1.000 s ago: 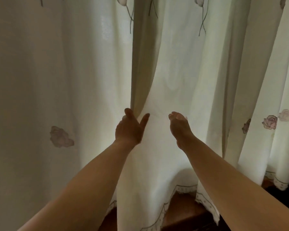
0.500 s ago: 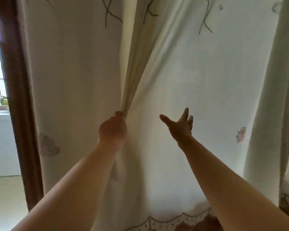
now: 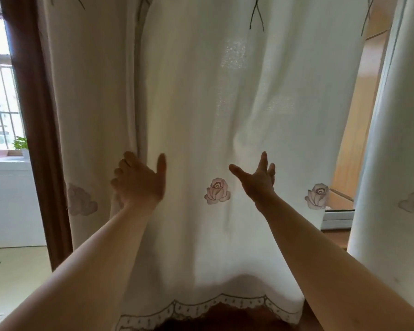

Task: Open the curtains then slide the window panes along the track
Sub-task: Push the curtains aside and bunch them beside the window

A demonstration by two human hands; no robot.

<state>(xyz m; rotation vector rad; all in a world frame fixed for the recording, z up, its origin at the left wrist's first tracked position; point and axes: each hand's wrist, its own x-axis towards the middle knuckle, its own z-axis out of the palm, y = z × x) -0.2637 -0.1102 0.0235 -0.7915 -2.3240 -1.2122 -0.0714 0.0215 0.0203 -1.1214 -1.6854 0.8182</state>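
- Left hand (image 3: 139, 181) raised against a vertical fold of the cream rose-print curtain (image 3: 225, 103), fingers curled loosely toward the cloth and thumb standing up apart: spread fairly wide, with nothing clamped. Whether the curled fingertips catch the fold cannot be told, since the back of the hand hides them.
- Placed at that fold, by judgement, because a gathered edge gives the only firm purchase on a slack sheet; a flat stretch would merely dent.
- Right hand (image 3: 258, 180) lifted in front of the same panel, fingers fanned and thumb pointing inward, wide and empty. Apart from the cloth or just brushing it: not clear.
- Held so, probably, to meet the panel with a flat palm and sweep it sideways.
- Pink rose motif (image 3: 217, 191) printed between the two hands, a second rose (image 3: 317, 195) near the panel's right edge; scalloped lace hem (image 3: 201, 306) hanging free at the bottom, so the panel looks loose enough to travel.
- Brown drape (image 3: 34, 115) hanging at the left; beyond it a barred window (image 3: 0, 103) with a small potted plant (image 3: 20, 144) on the sill. Another pale panel (image 3: 392, 163) at the right, with a wooden door (image 3: 359, 115) showing in the gap.
- Panes and track meant for sliding: not in view, presumably behind the cloth.
- Task judged early: curtain covering the middle, parting not yet done, panes untouched.
- Likely risk: a pull low on the cloth may drag the fabric askew instead of running it along its rail.
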